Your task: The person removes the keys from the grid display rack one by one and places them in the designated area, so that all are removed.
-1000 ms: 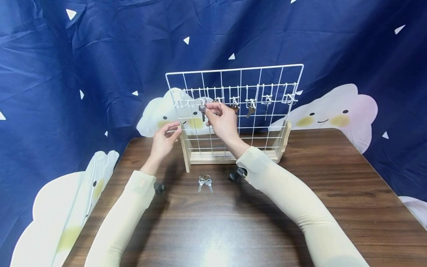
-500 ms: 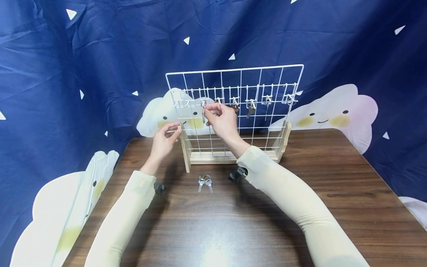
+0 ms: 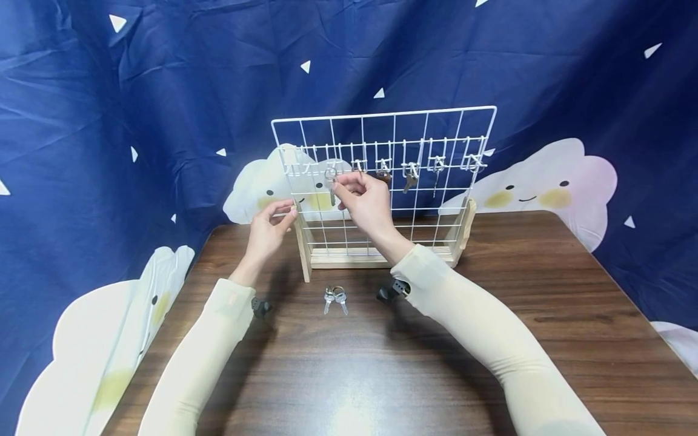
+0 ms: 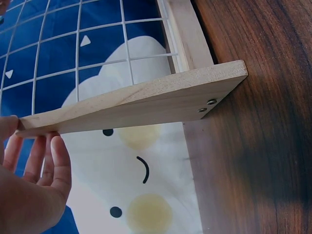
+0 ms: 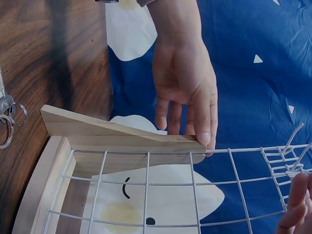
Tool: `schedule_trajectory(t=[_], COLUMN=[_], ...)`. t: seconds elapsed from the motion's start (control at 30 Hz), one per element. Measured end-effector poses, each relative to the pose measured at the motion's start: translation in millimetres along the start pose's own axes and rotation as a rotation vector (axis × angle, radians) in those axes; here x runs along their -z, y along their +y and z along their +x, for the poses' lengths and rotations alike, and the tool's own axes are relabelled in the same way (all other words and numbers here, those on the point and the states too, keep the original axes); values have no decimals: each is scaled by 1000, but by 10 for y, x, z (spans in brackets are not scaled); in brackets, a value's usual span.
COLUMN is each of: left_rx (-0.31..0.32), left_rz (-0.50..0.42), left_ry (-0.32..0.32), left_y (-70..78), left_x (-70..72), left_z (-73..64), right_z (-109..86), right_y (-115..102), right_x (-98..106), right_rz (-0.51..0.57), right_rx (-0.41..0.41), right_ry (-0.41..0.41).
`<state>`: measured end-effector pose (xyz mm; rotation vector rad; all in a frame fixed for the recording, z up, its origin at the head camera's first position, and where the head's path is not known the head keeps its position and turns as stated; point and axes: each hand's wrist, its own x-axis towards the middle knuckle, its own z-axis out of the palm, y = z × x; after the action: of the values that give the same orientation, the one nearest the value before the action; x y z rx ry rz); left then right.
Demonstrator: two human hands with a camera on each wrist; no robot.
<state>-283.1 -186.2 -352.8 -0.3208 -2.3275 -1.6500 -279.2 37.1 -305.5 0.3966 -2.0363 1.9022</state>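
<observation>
In the head view, my left hand (image 3: 267,230) grips the top end of the rack's left wooden side piece (image 3: 303,248), thumb on one face and fingers on the other. My right hand (image 3: 368,203) pinches a silver key (image 3: 332,197), its ring (image 3: 331,174) upright just above, close to the second hook from the left. Whether that ring touches the hook is too small to tell. More keys, such as a brownish key (image 3: 411,180), hang from hooks to the right. The right wrist view catches only the fingers (image 5: 295,204) of my right hand at its edge, without the key.
The white wire grid (image 3: 376,224) stands in a wooden base (image 3: 354,260). Two silver keys (image 3: 335,298) with rings lie on the brown table (image 3: 349,357) before it. A blue curtain (image 3: 163,79) with clouds hangs behind.
My right hand has drawn slightly down and towards me, and the pinched key and its ring have dropped a little from the hook. My left hand has stayed in place.
</observation>
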Motion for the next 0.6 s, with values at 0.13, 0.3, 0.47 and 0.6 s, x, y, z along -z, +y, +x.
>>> schedule_trajectory(t=[0.13,0.3,0.47,0.6], left_rx=[-9,-7,2,2], left_rz=[-1,1,8,7], left_ry=[2,5,6,7], left_y=[0,0,-1,3], left_x=[2,-2,-13,-16], left_z=[-2,-7,-11,-6], right_z=[-28,-63,-95,-112], right_y=[-26,-46,-63,-72], right_x=[18,41,60,70], right_rz=[16,47,55,58], right_rx=[-1,7,30,47], right_ry=[2,5,2,0])
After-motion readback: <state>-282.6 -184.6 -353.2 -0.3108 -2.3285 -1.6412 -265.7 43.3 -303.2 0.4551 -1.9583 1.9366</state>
